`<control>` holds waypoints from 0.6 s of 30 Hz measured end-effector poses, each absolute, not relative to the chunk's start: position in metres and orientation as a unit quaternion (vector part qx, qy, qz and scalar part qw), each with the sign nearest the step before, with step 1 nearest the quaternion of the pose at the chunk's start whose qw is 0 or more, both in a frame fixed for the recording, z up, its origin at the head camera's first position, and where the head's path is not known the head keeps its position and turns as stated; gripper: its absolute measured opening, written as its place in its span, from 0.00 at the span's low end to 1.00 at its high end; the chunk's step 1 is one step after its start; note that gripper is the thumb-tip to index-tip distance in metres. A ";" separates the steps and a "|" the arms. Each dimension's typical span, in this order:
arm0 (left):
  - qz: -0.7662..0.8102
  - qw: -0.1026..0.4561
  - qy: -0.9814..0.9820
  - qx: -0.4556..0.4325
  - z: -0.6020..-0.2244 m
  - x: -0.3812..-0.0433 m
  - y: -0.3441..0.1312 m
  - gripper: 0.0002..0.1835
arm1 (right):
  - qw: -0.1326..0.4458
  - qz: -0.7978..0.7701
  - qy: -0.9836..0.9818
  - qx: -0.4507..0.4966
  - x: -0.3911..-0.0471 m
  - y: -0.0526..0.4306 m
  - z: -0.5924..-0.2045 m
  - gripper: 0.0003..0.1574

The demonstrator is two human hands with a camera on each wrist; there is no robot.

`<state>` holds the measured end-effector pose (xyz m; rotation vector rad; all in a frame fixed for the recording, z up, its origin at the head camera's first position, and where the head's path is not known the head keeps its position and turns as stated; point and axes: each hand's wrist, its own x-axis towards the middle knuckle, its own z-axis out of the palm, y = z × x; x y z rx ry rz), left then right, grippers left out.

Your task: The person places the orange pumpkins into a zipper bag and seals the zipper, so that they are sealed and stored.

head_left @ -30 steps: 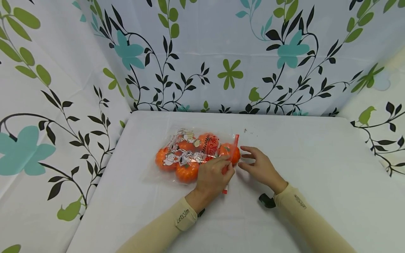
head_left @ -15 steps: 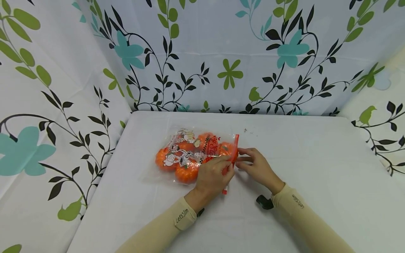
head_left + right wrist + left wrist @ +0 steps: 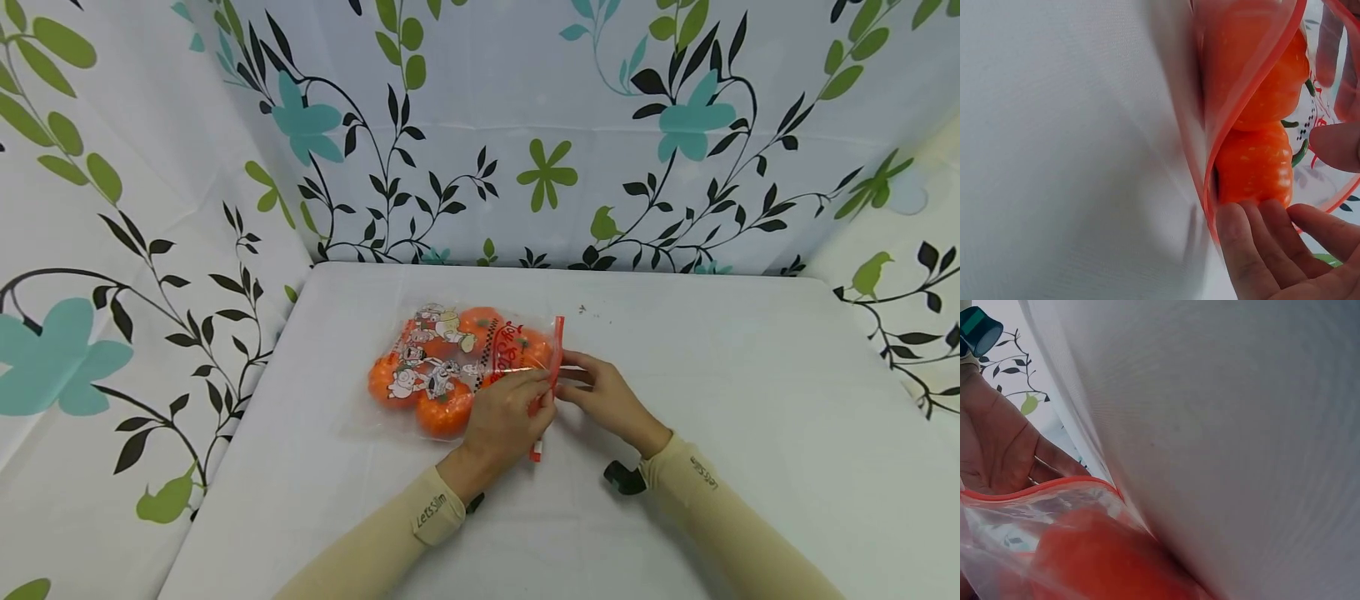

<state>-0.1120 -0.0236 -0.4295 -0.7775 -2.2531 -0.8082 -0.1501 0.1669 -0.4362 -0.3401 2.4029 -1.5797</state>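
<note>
A clear zip bag with red print and a red zip edge lies on the white table, its mouth facing right. Several small orange pumpkins with green stems are inside it. My left hand pinches the bag at its mouth. From the right, my right hand reaches to the mouth with fingers extended. In the right wrist view, the fingertips meet the nearest pumpkin just inside the red rim, and the mouth gapes. Through the film in the left wrist view, one pumpkin looks blurred.
The white table is bounded at the back and sides by a patterned curtain. Tiny dark specks lie beyond the bag. A dark wrist device hangs below my right wrist.
My right hand has moved left to the bag's mouth. The rightmost pumpkin has shifted left, deeper into the bag. My left hand keeps its place on the bag.
</note>
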 end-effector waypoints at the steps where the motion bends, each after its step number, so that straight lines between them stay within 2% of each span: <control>1: -0.306 0.305 -0.852 -0.296 -0.430 -0.112 -0.024 0.07 | 0.127 -0.542 0.822 -0.116 -0.150 0.166 -0.436 0.36; 18: -0.303 0.279 -0.853 -0.322 -0.429 -0.115 -0.026 0.08 | 0.145 -0.542 0.813 -0.155 -0.153 0.161 -0.437 0.32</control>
